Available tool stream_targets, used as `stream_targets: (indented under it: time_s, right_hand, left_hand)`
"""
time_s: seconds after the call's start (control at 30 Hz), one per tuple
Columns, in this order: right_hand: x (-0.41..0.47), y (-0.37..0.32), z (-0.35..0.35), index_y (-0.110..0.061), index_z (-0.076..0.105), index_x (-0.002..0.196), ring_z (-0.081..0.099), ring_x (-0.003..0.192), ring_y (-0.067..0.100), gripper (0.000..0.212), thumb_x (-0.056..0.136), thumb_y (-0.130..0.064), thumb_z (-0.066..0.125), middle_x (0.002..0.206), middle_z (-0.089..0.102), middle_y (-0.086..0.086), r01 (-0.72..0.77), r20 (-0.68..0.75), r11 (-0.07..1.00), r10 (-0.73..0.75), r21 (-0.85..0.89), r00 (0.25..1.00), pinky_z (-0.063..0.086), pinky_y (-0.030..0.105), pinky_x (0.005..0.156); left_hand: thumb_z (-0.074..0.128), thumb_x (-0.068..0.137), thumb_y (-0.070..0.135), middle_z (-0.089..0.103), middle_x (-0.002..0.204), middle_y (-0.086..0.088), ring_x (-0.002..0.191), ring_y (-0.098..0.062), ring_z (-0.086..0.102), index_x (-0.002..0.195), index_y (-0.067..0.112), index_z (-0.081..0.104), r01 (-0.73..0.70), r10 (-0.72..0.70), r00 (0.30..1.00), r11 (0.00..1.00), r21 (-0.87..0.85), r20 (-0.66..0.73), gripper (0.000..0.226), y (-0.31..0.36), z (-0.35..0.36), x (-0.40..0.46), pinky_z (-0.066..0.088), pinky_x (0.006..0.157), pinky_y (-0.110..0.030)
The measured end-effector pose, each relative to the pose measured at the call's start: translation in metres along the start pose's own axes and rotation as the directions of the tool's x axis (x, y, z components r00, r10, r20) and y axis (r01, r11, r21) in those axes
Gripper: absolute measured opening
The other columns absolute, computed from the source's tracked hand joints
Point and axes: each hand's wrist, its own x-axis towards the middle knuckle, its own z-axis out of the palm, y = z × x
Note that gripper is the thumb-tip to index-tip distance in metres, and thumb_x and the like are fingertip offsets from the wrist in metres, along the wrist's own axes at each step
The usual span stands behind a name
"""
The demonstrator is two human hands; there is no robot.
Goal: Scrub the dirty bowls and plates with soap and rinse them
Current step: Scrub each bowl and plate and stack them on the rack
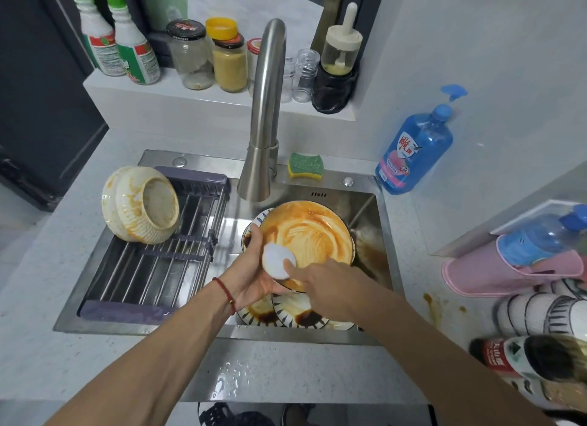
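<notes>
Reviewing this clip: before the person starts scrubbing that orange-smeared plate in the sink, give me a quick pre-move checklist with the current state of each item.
1. Plate steadied: ok, left hand is at its rim.
2. Scrubber in hand: ok, white pad sits between the left hand and right hand.
3. Soap on pad: cannot tell.
4. Water running from faucet: not ok, no stream visible.
5. Soap within reach: ok, blue soap bottle stands beside the sink.
6. Room on drying rack: ok, only the stained bowl occupies it.
</notes>
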Motion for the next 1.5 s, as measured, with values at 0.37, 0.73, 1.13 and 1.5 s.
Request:
stream_targets:
  time_s: [0.37,0.73,1.13,1.5]
  right_hand:
    - [0.022,0.017,0.006,-0.036,0.007,0.161,0.053,0.073,0.023,0.076,0.098,-0.01,0.041,0.086,0.056,0.004,-0.229,-0.135,0.965,0.245,0.124,0.96,0.039,0.036,0.059]
    - [0.003,0.015,0.019,-0.036,0.007,0.16,0.052,0.066,0.015,0.075,0.099,-0.009,0.043,0.074,0.048,-0.002,-0.118,-0.105,0.989,0.127,0.093,0.986,0.039,0.029,0.057]
    - [0.002,0.031,0.033,-0.031,0.009,0.162,0.048,0.062,0.007,0.073,0.102,-0.012,0.046,0.078,0.053,-0.004,-0.273,-0.136,0.947,0.296,0.169,0.945,0.03,0.021,0.051]
    - [-0.013,-0.002,0.042,-0.035,0.004,0.162,0.049,0.084,0.016,0.078,0.102,-0.007,0.045,0.101,0.053,-0.003,-0.187,-0.039,0.97,0.195,0.153,0.98,0.036,0.027,0.062]
  left_hand:
    - [0.027,0.101,0.068,0.076,0.119,-0.012,0.108,-0.034,0.074,0.133,0.023,0.059,-0.064,0.072,0.997,0.98,0.191,-0.039,0.064,-0.009,0.022,-0.001,0.064,0.065,-0.054]
    - [0.041,0.087,0.077,0.069,0.134,-0.01,0.111,-0.036,0.073,0.144,0.027,0.052,-0.146,0.164,0.986,0.951,0.274,-0.042,0.077,-0.006,0.007,0.006,0.057,0.065,-0.065]
    - [0.041,0.09,0.079,0.063,0.141,-0.007,0.114,-0.034,0.072,0.144,0.034,0.049,-0.126,0.17,0.981,0.928,0.35,-0.096,0.071,-0.001,0.0,0.004,0.063,0.07,-0.062]
    - [0.047,0.096,0.07,0.063,0.137,-0.008,0.111,-0.032,0.072,0.144,0.03,0.047,-0.154,0.241,0.952,0.912,0.38,-0.191,0.062,0.01,-0.002,0.002,0.06,0.077,-0.068]
